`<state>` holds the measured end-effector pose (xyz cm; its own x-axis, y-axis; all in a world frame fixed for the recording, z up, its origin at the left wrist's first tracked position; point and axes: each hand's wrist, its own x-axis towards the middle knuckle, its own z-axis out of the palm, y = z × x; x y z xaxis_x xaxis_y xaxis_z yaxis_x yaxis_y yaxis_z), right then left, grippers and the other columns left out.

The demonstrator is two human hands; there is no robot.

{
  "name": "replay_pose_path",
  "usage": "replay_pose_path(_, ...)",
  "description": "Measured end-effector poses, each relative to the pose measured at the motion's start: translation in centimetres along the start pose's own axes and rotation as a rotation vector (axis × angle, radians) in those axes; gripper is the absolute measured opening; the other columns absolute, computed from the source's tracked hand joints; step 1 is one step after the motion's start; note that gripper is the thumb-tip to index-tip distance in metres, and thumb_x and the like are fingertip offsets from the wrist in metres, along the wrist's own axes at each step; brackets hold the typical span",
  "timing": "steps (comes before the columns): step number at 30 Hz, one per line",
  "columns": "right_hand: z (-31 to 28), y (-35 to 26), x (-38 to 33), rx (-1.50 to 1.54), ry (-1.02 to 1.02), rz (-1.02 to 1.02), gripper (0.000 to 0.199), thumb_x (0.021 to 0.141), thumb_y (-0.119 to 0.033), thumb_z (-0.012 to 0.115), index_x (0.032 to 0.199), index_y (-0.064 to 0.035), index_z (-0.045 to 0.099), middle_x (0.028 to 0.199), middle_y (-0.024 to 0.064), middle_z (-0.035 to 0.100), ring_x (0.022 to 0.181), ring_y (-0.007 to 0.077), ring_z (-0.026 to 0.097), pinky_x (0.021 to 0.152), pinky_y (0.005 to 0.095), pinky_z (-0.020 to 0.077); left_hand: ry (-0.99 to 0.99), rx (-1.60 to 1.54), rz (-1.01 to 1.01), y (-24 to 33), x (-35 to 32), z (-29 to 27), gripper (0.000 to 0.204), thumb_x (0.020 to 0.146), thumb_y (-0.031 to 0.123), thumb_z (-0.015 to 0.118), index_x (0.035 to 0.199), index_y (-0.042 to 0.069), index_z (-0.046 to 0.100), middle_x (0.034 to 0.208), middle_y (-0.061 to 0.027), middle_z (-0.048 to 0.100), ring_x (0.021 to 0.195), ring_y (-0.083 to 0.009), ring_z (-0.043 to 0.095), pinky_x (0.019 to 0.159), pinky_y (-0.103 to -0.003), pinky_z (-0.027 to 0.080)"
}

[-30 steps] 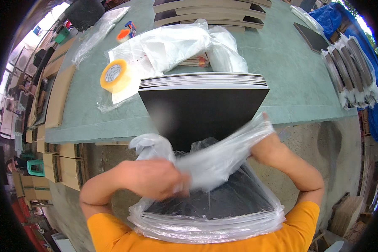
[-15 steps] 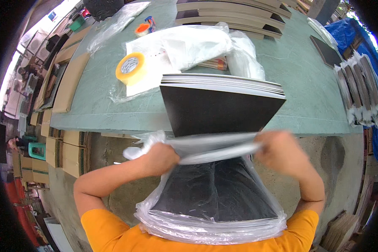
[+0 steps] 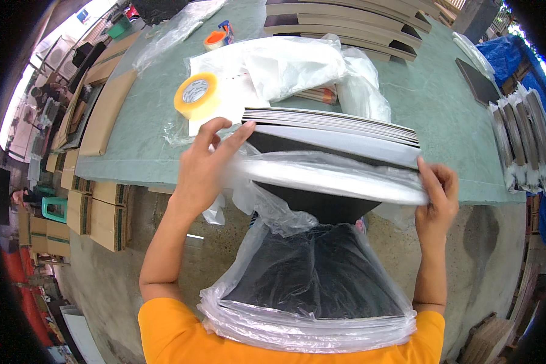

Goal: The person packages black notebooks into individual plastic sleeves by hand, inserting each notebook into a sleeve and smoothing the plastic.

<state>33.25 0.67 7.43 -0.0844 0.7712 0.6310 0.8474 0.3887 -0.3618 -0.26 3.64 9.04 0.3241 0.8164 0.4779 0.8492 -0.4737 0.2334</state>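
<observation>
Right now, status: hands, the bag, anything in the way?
Left hand and right hand gripping the clear plastic bag's mouth, stretched across the stack of thin black sheets. Sheets' far end rests on the green table. Yellow tape roll close to left hand.

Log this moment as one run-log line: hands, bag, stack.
left hand: gripping clear plastic bag mouth at stack corner | right hand: pinching bag edge | stack of black sheets: far end on green table, near end bagged
</observation>
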Motion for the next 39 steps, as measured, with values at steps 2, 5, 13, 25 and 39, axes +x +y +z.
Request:
replay_pose_path(2, -1.9, -0.2, -0.3, 0.228, -0.064, 0.113, 0.042, 0.058, 0.011, 0.056, 0.096, -0.0062, 0.063, 0.08, 0.0065, 0.055, 0.072, 0.0174, 0.053, 0.065, 0.0249, 0.0407, 0.077, -0.18, 0.069, -0.7, -0.5, -0.4, 0.054, 0.053, -0.013, 0.053, 0.101, 0.01, 0.061, 0.084, -0.0079, 0.052, 0.072, -0.0181, 0.052, 0.06, -0.026, 0.043)
replay_pose_path(5, -3.7, 2.5, -0.8, 0.869, -0.365, 0.335, 0.03, 0.059, 0.007, 0.063, 0.088, 0.0005, 0.064, 0.07, 0.0052, 0.059, 0.065, 0.0129, 0.056, 0.058, 0.023, 0.044, -0.178, -0.847, -0.047, -2.6, -1.0, -1.4, 0.037, 0.053, -0.005, 0.06, 0.089, 0.003, 0.062, 0.073, -0.0082, 0.055, 0.065, -0.0159, 0.053, 0.056, -0.025, 0.043)
replay_pose_path(13, 10.1, 11.9, -16.6, 1.116, -0.955, 0.573, 0.022, 0.065, -0.015, 0.061, 0.077, 0.0026, 0.057, 0.081, 0.0095, 0.059, 0.07, 0.0142, 0.055, 0.063, 0.0244, 0.0425, -0.92, -1.548, -0.835, -7.1, -14.5, 12.4, 0.033, 0.07, 0.02, 0.058, 0.094, -0.002, 0.055, 0.086, -0.0126, 0.058, 0.081, -0.0182, 0.055, 0.073, -0.031, 0.045)
replay_pose_path(25, 6.8, 6.7, -9.2, 0.394, -0.667, 0.609, 0.018, 0.074, -0.012, 0.051, 0.08, 0.0032, 0.059, 0.076, 0.0144, 0.061, 0.071, 0.021, 0.057, 0.067, 0.033, 0.0452, -0.687, -0.55, -0.37, -8.8, -10.6, 8.9, 0.023, 0.071, 0.007, 0.051, 0.092, 0.001, 0.059, 0.093, -0.0151, 0.06, 0.085, -0.0296, 0.057, 0.076, -0.034, 0.044)
replay_pose_path(39, 10.6, 2.1, -14.2, 0.578, -1.471, 0.148, 0.057, 0.084, -0.05, 0.035, 0.127, -0.0111, 0.036, 0.132, 0.0173, 0.029, 0.125, 0.0309, 0.022, 0.101, 0.0427, 0.017, -0.98, -0.559, -0.106, 1.9, -12.5, 17.5, 0.014, 0.078, 0.013, 0.051, 0.087, 0.002, 0.054, 0.077, -0.0176, 0.058, 0.073, -0.0335, 0.056, 0.067, -0.039, 0.045)
